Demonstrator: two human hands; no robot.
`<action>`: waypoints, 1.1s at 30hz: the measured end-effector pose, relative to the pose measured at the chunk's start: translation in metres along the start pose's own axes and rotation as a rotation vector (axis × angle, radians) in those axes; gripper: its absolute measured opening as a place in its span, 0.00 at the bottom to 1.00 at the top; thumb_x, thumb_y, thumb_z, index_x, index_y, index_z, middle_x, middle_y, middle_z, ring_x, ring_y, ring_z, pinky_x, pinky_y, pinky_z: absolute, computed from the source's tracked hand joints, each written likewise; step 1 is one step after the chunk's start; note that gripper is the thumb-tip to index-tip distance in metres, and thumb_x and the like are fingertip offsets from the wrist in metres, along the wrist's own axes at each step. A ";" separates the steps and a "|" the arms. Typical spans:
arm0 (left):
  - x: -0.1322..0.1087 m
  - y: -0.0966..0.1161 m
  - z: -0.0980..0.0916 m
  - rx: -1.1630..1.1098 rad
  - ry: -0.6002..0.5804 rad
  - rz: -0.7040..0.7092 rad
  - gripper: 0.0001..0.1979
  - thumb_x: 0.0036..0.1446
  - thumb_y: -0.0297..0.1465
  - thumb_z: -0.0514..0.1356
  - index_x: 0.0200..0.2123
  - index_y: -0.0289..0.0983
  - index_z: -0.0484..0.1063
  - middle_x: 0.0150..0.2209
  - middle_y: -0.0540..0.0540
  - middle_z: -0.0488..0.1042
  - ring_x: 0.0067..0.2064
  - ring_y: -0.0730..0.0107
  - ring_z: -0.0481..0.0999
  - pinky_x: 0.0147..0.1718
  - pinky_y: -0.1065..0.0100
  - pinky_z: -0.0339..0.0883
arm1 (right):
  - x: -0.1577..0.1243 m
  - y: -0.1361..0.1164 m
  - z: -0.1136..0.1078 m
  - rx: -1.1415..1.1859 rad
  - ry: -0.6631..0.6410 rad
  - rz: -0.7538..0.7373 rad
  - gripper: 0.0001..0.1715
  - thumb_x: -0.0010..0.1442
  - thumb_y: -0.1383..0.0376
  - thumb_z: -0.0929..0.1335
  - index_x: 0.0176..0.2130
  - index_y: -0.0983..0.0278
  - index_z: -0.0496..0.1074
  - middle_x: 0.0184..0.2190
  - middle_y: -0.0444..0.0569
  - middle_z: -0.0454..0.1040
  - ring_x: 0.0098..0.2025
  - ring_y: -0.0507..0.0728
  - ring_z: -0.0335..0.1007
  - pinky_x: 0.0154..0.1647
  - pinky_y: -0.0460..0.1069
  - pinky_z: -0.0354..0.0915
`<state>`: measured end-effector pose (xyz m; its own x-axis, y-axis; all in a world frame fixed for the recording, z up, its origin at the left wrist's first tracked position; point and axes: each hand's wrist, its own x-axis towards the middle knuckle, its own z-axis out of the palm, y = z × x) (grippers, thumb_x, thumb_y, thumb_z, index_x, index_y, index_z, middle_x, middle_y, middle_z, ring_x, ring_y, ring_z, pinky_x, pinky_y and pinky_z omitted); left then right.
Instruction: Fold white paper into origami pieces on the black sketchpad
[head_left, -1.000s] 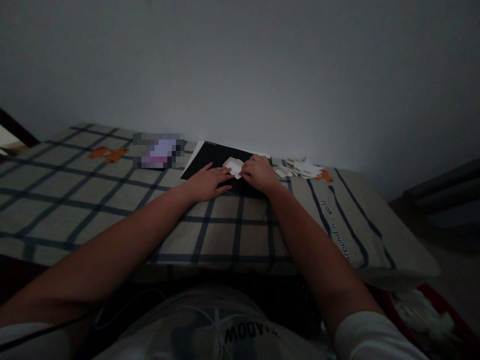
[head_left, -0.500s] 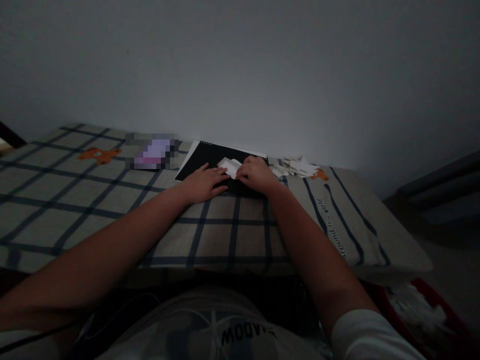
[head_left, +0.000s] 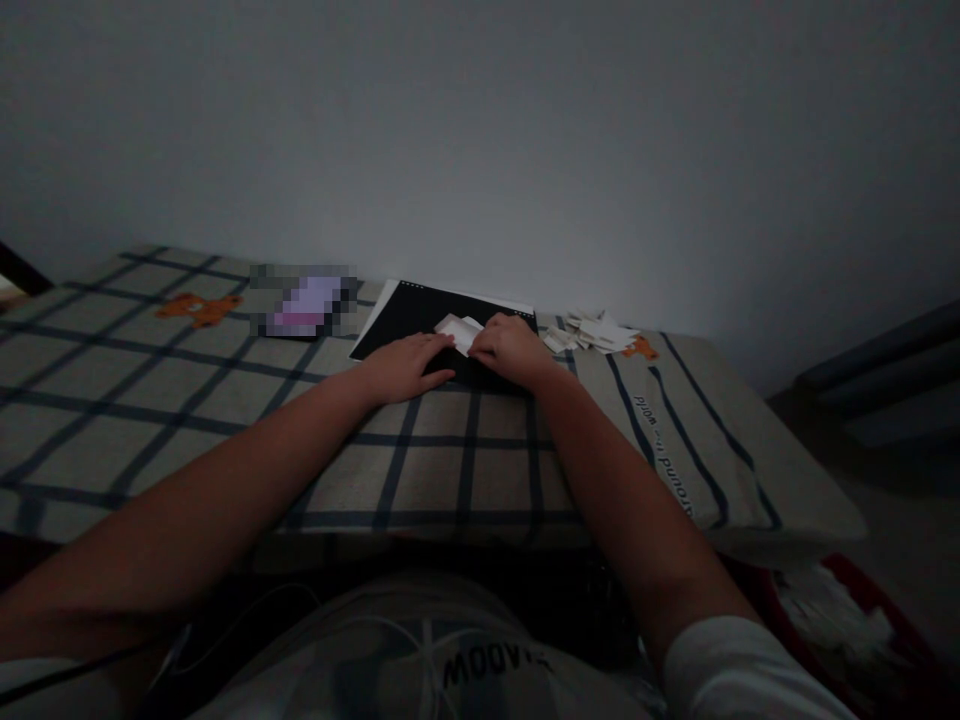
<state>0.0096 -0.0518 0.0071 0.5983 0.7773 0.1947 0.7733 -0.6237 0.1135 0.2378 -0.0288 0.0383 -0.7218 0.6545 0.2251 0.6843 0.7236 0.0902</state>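
Observation:
A small white folded paper (head_left: 459, 331) lies on a black notebook (head_left: 409, 310) at the far edge of the checked cloth. My left hand (head_left: 405, 366) rests flat on the notebook with its fingers stretched out, the fingertips touching the paper's near edge. My right hand (head_left: 511, 350) is curled over the paper's right side and pinches it. A heap of small white paper pieces (head_left: 592, 333) sits just right of my right hand.
The checked cloth (head_left: 150, 390) covers a low surface against a plain wall. A blurred purple object (head_left: 304, 301) lies left of the notebook. An orange bear print (head_left: 196, 309) is at the far left. Red and white stuff (head_left: 840, 610) lies on the floor at right.
The view shifted slightly left. Both hands stayed on the paper; the right hand pressed it a little flatter against the notebook.

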 end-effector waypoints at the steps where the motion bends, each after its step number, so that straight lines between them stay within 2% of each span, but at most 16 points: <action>1: 0.000 -0.001 0.001 0.000 -0.001 -0.006 0.31 0.65 0.47 0.51 0.64 0.33 0.60 0.63 0.35 0.66 0.63 0.55 0.66 0.62 0.57 0.58 | 0.000 0.000 0.000 0.001 0.003 -0.002 0.14 0.66 0.66 0.65 0.41 0.62 0.81 0.41 0.52 0.79 0.46 0.60 0.62 0.44 0.54 0.50; 13: 0.001 0.001 0.000 0.016 -0.045 0.022 0.30 0.66 0.45 0.49 0.65 0.34 0.59 0.66 0.37 0.63 0.67 0.56 0.62 0.65 0.56 0.55 | 0.000 0.003 0.002 0.044 -0.001 -0.040 0.14 0.65 0.66 0.65 0.42 0.61 0.81 0.41 0.51 0.80 0.48 0.61 0.63 0.46 0.55 0.52; 18: 0.001 0.001 0.002 0.024 -0.036 0.028 0.32 0.67 0.45 0.49 0.66 0.31 0.58 0.66 0.35 0.63 0.66 0.56 0.63 0.65 0.59 0.54 | 0.000 0.001 0.000 0.027 -0.008 -0.036 0.14 0.64 0.66 0.65 0.41 0.62 0.81 0.41 0.53 0.79 0.48 0.61 0.63 0.46 0.54 0.52; 24: 0.001 0.001 0.004 0.044 -0.051 0.032 0.31 0.68 0.45 0.47 0.66 0.31 0.59 0.67 0.36 0.60 0.68 0.56 0.60 0.66 0.57 0.51 | -0.001 0.001 -0.001 0.030 -0.022 -0.019 0.15 0.65 0.65 0.65 0.41 0.63 0.81 0.41 0.54 0.78 0.47 0.60 0.64 0.45 0.53 0.52; 33: 0.001 0.000 0.004 0.042 -0.031 0.025 0.33 0.67 0.46 0.47 0.65 0.29 0.59 0.67 0.34 0.61 0.67 0.55 0.60 0.65 0.58 0.52 | -0.002 0.002 0.000 0.041 -0.012 -0.012 0.13 0.63 0.66 0.67 0.42 0.63 0.81 0.41 0.54 0.78 0.47 0.61 0.64 0.46 0.54 0.53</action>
<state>0.0118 -0.0506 0.0031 0.6229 0.7644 0.1663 0.7661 -0.6391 0.0678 0.2405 -0.0290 0.0385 -0.7313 0.6479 0.2130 0.6709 0.7397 0.0533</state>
